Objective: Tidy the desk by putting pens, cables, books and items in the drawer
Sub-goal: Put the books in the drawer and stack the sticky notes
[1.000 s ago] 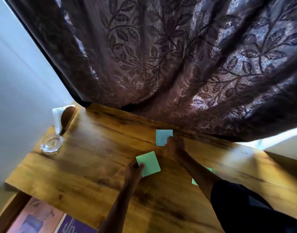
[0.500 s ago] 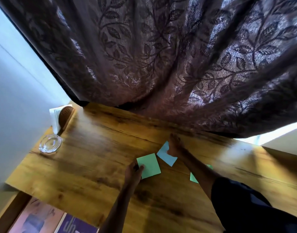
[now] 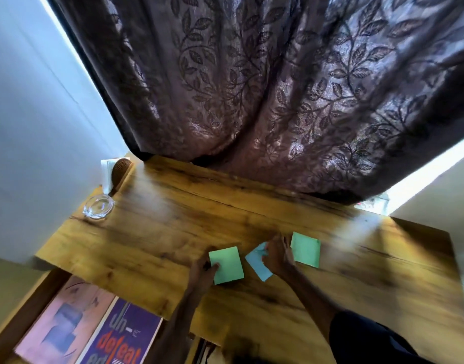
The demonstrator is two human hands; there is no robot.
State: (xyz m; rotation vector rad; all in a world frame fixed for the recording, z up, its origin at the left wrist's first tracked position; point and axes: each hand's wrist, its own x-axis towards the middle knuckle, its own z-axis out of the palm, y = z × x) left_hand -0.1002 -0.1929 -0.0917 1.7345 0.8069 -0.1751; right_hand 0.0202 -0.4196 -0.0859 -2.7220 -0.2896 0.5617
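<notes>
Three sticky-note pads lie on the wooden desk (image 3: 173, 232). My left hand (image 3: 203, 271) pinches the left edge of a green pad (image 3: 228, 266), thumb on top. My right hand (image 3: 278, 256) holds a blue pad (image 3: 257, 266) by its upper right edge, fingers curled over it. A second green pad (image 3: 305, 249) lies flat just right of my right hand. Below the desk's front edge the open drawer (image 3: 21, 319) shows a pink book (image 3: 65, 324) and a purple book (image 3: 123, 334).
A glass ashtray (image 3: 98, 206) sits at the desk's left end. Behind it stand a brown woven object (image 3: 119, 174) and white papers (image 3: 106, 170). A dark leaf-patterned curtain (image 3: 252, 88) hangs over the desk's back edge. A dark sleeve (image 3: 370, 340) fills the lower right.
My right hand drew the blue pad from the desk's back toward me, beside the left green pad. The second green pad, earlier hidden by my forearm, now shows in full. The camera tilted.
</notes>
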